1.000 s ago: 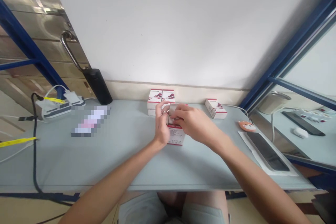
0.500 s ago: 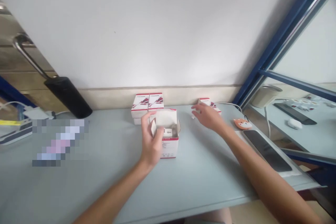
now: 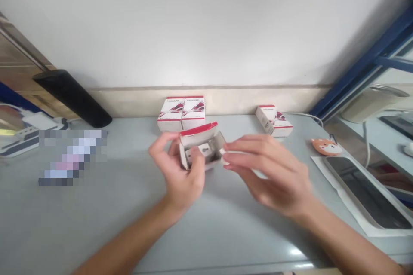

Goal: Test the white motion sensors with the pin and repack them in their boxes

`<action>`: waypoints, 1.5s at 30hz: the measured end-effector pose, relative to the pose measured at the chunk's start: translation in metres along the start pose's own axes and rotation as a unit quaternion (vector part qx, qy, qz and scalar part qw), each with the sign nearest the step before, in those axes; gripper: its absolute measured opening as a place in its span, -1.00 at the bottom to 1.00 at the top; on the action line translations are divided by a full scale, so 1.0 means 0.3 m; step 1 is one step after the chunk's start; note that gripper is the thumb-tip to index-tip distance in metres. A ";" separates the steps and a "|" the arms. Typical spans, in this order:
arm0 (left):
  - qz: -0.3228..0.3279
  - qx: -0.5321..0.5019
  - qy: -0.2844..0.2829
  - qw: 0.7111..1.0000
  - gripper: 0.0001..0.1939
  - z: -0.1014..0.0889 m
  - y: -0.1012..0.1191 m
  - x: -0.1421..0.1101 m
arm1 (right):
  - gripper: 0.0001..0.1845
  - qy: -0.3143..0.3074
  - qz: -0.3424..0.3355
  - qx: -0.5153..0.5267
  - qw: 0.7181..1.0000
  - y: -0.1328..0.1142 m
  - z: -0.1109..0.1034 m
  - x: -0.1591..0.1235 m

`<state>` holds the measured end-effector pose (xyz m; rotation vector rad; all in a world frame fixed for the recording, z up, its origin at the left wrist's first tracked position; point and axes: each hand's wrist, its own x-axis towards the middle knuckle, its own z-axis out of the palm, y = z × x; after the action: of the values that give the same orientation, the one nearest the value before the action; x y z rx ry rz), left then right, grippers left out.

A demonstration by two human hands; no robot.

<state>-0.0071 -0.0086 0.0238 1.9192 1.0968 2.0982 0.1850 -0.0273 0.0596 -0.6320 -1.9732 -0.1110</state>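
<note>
Keep the tipped, open, white-and-red cardboard box [image 3: 201, 136] still over the flat grey table [image 3: 80, 210], left hand [image 3: 183, 176] hugging it, thumb inside, right hand [image 3: 277, 176] softly pinching a small, blurry white bit [image 3: 223, 155] beside it.

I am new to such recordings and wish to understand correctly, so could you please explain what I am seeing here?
There is no machine: these are a person's two bare hands, seen by a camera worn on the head, looking forward and down. The left hand holds an open box, its thumb over a white part inside. The right hand pinches a small white piece beside the box, too blurred to identify. On the grey table, two closed boxes stand near the wall. A black cylinder is at left; an orange animal-faced item and a dark flat device lie at right.
</note>
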 end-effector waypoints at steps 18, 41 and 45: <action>-0.040 -0.062 -0.037 0.997 -0.62 -0.013 -0.022 0.000 | -0.46 -0.059 0.053 -0.025 0.996 0.020 0.084 -0.060; 0.067 -0.181 -0.170 0.966 -0.50 -0.004 -0.143 -0.075 | -0.74 -0.011 0.069 0.076 0.995 0.030 0.071 -0.049; 0.114 -0.096 -0.157 0.976 -0.58 -0.019 -0.147 -0.053 | -0.77 -0.046 0.056 0.077 0.994 0.031 0.058 -0.042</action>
<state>-0.0262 0.0132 -0.0135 2.2633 0.6138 1.8280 0.1797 -0.0183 0.0387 -0.6555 -2.0069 0.1393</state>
